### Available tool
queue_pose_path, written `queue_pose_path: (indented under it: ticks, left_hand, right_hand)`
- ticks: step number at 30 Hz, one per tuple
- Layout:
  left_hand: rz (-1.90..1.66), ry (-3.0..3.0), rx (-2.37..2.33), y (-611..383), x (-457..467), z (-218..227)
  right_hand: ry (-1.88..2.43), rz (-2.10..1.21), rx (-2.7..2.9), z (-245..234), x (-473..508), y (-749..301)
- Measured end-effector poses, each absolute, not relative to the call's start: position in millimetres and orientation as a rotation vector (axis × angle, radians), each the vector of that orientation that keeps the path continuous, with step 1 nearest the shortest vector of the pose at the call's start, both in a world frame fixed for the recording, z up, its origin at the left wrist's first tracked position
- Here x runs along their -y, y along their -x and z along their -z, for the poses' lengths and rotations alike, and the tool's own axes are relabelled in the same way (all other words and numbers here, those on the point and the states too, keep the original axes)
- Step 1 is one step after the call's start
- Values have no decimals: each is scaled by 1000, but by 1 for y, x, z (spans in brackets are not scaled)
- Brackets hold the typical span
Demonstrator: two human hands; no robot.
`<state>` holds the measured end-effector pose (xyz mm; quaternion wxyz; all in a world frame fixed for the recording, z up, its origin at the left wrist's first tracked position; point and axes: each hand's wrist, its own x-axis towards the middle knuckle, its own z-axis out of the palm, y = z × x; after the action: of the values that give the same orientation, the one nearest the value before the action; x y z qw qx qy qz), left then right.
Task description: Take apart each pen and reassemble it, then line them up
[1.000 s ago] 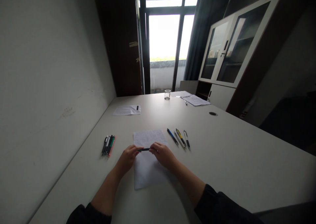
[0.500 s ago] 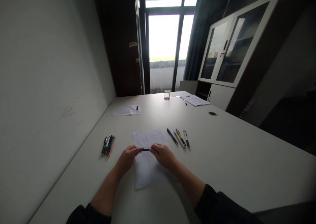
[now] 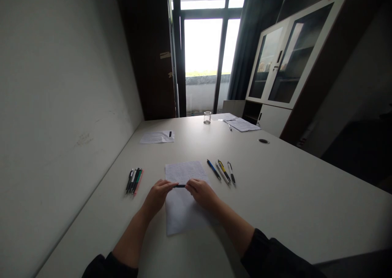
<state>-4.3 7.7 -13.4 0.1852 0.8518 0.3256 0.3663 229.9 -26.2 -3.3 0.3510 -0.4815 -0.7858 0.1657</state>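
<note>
A dark pen (image 3: 181, 186) lies level between my two hands, over a sheet of paper (image 3: 180, 216) with handwriting on its far half. My left hand (image 3: 157, 194) pinches the pen's left end and my right hand (image 3: 200, 191) pinches its right end; both ends are hidden by fingers. To the left, several pens (image 3: 134, 181) sit close together in a row, among them a green one and a pink one. On the right, a blue pen (image 3: 213, 170), a yellow and black pen (image 3: 224, 170) and white pens (image 3: 232, 172) lie side by side.
Farther back on the white table (image 3: 275, 196) are a paper (image 3: 157, 137) at left, a clear glass (image 3: 207, 118), and papers (image 3: 243, 124) with a pen (image 3: 230, 127) at right. A round cable hole (image 3: 263, 141) is near the right edge. The wall (image 3: 76, 127) borders the left side.
The green part of the held pen, visible earlier beside my left fingers, is now covered or turned away. Otherwise both hands stay in place.
</note>
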Motion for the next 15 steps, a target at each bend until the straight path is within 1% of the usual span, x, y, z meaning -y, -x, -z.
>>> queue_pose_path:
  ticks: [10,15]
  left_hand:
    - [-1077,-2419,-876,5,-9,13]
    - [-1090,-2407,-941,3,-9,14]
  right_hand:
    - [1240,-596,1943,3,26,-228]
    - [1238,-534,1927,3,25,-229]
